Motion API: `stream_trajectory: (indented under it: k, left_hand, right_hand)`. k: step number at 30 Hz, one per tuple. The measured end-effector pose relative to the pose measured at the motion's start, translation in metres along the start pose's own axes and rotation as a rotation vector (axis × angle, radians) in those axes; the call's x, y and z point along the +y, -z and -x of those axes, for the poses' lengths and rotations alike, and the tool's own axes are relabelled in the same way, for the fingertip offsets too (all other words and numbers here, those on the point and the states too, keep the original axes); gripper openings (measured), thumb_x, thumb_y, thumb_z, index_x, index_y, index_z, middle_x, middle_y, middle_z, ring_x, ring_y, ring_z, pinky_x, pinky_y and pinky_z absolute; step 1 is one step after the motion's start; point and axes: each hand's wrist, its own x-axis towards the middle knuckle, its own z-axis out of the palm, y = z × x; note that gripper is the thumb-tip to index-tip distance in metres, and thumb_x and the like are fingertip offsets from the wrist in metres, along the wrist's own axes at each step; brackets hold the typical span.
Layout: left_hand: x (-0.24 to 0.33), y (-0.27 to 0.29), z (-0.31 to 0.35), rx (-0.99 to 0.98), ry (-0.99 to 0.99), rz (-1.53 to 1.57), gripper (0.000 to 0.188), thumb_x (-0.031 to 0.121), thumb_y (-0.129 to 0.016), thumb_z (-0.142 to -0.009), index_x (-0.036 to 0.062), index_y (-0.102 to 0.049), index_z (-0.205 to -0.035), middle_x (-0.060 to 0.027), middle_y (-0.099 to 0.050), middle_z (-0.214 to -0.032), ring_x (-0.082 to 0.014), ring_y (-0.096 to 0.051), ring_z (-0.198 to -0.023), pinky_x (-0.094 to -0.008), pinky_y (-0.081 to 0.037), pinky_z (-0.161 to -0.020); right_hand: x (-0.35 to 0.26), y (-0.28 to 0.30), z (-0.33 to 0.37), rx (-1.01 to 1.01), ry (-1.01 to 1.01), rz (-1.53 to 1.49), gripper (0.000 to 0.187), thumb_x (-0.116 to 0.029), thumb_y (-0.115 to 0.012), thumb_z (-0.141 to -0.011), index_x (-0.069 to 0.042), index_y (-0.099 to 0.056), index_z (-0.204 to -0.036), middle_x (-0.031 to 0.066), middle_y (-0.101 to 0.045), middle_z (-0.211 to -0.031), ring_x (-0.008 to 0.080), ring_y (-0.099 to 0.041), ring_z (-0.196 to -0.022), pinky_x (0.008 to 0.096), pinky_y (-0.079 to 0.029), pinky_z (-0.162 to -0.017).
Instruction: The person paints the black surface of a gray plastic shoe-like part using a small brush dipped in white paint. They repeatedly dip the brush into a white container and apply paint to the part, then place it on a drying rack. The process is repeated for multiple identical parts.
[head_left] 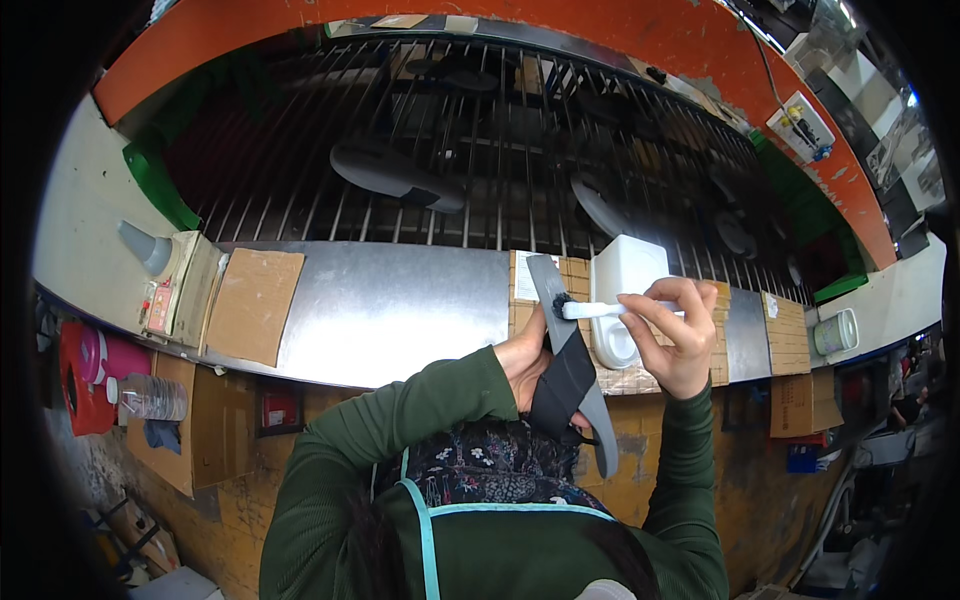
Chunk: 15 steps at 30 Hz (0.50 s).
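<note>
My left hand (522, 366) is closed around the middle of a slide sandal (563, 385) with a grey sole and wide black crossed straps. The sandal is tilted, its one end up over the bench and its other end down near my apron. Between the fingers of my right hand (684, 338) is a white-handled brush (596, 311). Its dark bristles touch the upper part of the grey sole. A white plastic container (632, 262) with a round opening stands just behind the brush, on a cardboard-covered part of the bench.
Beyond the metal bench edge (400, 300) lies a rack of metal bars (500, 200) carrying several sandals (385, 175), under an orange frame (640, 30). Cardboard (255, 305) and a grey cone (145, 247) are at the left. A pale green-white cup (836, 331) stands at the right.
</note>
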Motion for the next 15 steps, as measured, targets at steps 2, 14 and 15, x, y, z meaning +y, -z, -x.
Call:
stream_trajectory:
  k: [2, 14, 15]
  left_hand:
    - [0.0006, -0.0006, 0.0014, -0.006, -0.003, -0.006, 0.097, 0.082, -0.016, -0.083, 0.0045, -0.041, -0.135, -0.0206, -0.057, -0.121, -0.0393, -0.056, -0.12, -0.0637, -0.05, -0.091]
    - [0.0014, -0.0063, 0.003, -0.003, -0.028, 0.007, 0.094, 0.081, -0.017, -0.084, 0.0057, -0.041, -0.135, -0.0201, -0.055, -0.122, -0.0378, -0.057, -0.119, -0.0634, -0.051, -0.091]
    - [0.0012, -0.0055, 0.0027, 0.01, -0.013, 0.022, 0.094, 0.081, -0.017, -0.084, 0.0058, -0.04, -0.135, -0.0201, -0.054, -0.122, -0.0377, -0.056, -0.119, -0.0638, -0.051, -0.092]
  right_hand:
    - [-0.0007, -0.0006, 0.0011, 0.005, 0.007, 0.003, 0.023, -0.015, -0.08, -0.071, -0.015, -0.075, -0.093, -0.001, -0.06, -0.084, 0.0137, -0.046, -0.069, 0.0339, -0.027, -0.07]
    - [-0.001, 0.0027, 0.0066, -0.01, 0.018, 0.024, 0.024, -0.015, -0.081, -0.07, -0.016, -0.075, -0.093, -0.0012, -0.059, -0.082, 0.0128, -0.048, -0.066, 0.0332, -0.026, -0.069]
    - [-0.0012, 0.0029, 0.0072, -0.014, 0.014, 0.027, 0.024, -0.015, -0.081, -0.07, -0.016, -0.075, -0.093, -0.0011, -0.059, -0.082, 0.0128, -0.048, -0.066, 0.0332, -0.026, -0.069]
